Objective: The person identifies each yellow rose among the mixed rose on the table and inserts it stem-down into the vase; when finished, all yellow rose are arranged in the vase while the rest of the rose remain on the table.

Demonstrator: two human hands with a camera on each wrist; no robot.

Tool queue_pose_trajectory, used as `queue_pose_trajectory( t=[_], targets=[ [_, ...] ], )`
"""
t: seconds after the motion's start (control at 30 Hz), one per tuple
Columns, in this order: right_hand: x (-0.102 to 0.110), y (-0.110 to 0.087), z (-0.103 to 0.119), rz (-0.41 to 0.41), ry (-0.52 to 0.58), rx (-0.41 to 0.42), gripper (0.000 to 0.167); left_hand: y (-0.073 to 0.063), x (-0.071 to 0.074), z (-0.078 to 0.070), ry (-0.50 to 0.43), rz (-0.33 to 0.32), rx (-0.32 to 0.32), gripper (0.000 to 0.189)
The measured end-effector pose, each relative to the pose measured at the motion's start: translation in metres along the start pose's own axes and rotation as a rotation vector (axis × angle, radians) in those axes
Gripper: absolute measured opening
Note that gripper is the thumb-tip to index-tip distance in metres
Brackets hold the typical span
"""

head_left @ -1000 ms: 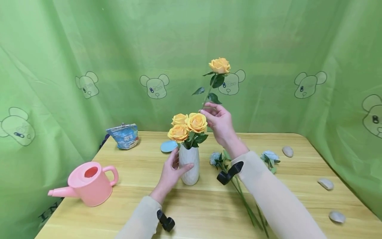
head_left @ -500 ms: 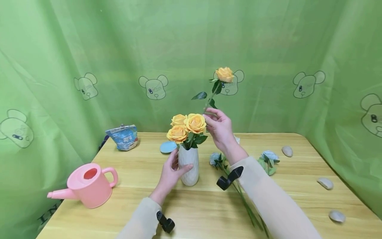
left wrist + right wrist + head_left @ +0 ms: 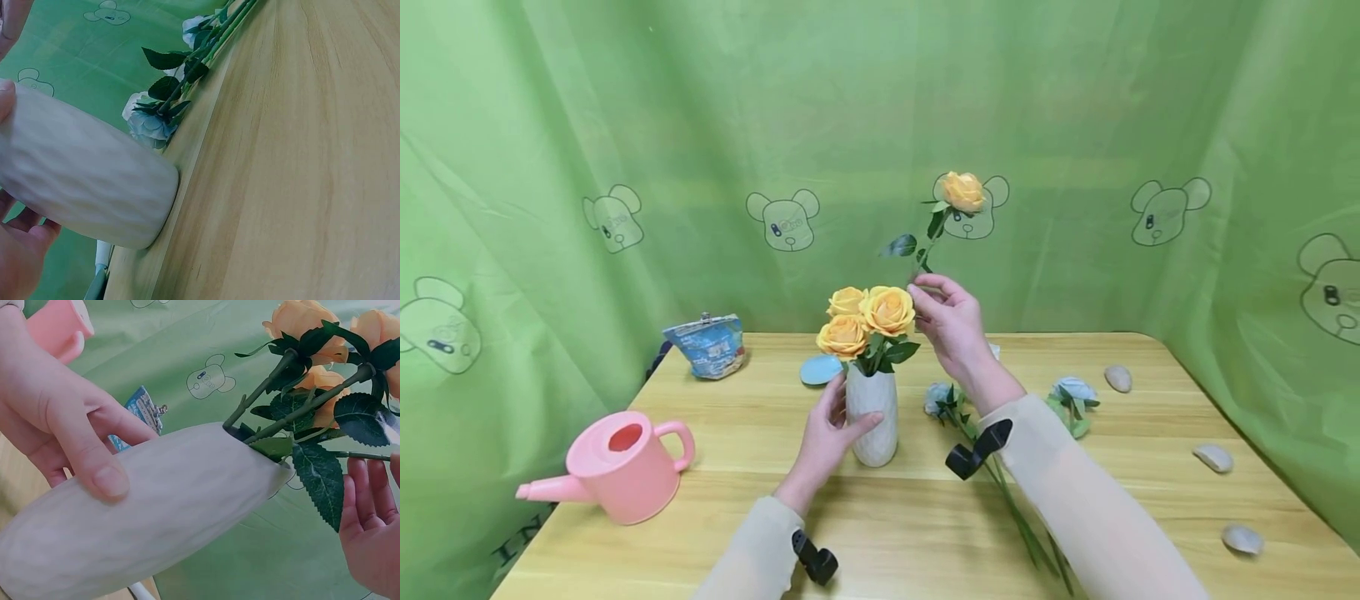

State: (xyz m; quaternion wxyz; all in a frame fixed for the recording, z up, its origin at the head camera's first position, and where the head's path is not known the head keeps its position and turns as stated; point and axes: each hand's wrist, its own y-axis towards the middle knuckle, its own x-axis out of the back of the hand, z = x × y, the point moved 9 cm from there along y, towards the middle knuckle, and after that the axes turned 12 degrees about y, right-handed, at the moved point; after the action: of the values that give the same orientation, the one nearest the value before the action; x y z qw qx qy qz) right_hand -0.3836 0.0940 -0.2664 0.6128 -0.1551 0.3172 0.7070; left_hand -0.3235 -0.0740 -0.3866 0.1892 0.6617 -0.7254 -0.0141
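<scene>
A white textured vase (image 3: 874, 421) stands upright on the table, with several yellow roses (image 3: 889, 311) in its mouth. My left hand (image 3: 823, 437) grips its side, thumb across the front and fingers round the far side, as the right wrist view also shows. Above and to the right of the vase, my right hand (image 3: 953, 323) pinches the stem of another yellow rose (image 3: 962, 192). That bloom leans up to the right. In the right wrist view the pinched stem (image 3: 359, 455) reaches in behind the leaves at the vase mouth; its lower end is hidden.
Blue artificial flowers (image 3: 937, 399) lie under my right forearm, with another blue bloom (image 3: 1073, 388) to their right. A pink watering can (image 3: 628, 475), a blue bag (image 3: 709, 348) and a light-blue oval (image 3: 820, 370) stand or lie leftward. Several grey stones (image 3: 1213, 457) line the right side.
My right hand has come down slightly with the yellow rose, and the bloom sits lower and a little further right. The left hand keeps its grip on the vase.
</scene>
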Motion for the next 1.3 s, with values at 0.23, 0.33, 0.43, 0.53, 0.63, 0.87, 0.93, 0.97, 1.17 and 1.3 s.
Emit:
queue_pose_trajectory(
  t=[0.23,0.33,0.43,0.53,0.63,0.87,0.93,0.97,1.17,1.3],
  targets=[
    [-0.001,0.002,0.010,0.014,-0.109,0.058,0.007,0.007,-0.003,0.024,0.007,-0.033,-0.016,0.088],
    [-0.002,0.002,0.015,0.033,-0.105,0.083,0.008,0.008,-0.004,0.030,0.001,-0.033,-0.002,0.089],
    [-0.003,0.002,0.018,0.047,-0.098,0.092,0.008,0.009,-0.004,0.031,-0.002,-0.022,0.015,0.089],
    [-0.002,0.001,0.018,0.048,-0.133,0.080,0.010,0.008,-0.005,0.030,-0.005,-0.012,0.016,0.089],
    [0.001,0.000,0.015,0.052,-0.188,0.044,0.010,0.007,-0.005,0.030,-0.007,-0.010,0.019,0.089],
    [0.009,-0.004,0.001,0.078,-0.290,-0.058,0.013,0.007,-0.004,0.031,0.008,-0.030,0.005,0.089],
    [0.012,-0.006,-0.001,0.086,-0.308,-0.080,0.013,0.007,-0.003,0.031,0.009,-0.034,-0.001,0.089],
    [0.013,-0.007,-0.002,0.092,-0.312,-0.090,0.012,0.007,-0.003,0.031,0.009,-0.036,-0.002,0.089],
    [0.019,-0.012,0.003,0.075,-0.236,-0.077,0.009,0.007,-0.002,0.029,0.000,-0.037,-0.012,0.089],
    [0.018,-0.012,0.017,0.022,-0.150,0.015,0.019,0.008,-0.002,0.028,0.001,-0.038,-0.012,0.089]
  ],
)
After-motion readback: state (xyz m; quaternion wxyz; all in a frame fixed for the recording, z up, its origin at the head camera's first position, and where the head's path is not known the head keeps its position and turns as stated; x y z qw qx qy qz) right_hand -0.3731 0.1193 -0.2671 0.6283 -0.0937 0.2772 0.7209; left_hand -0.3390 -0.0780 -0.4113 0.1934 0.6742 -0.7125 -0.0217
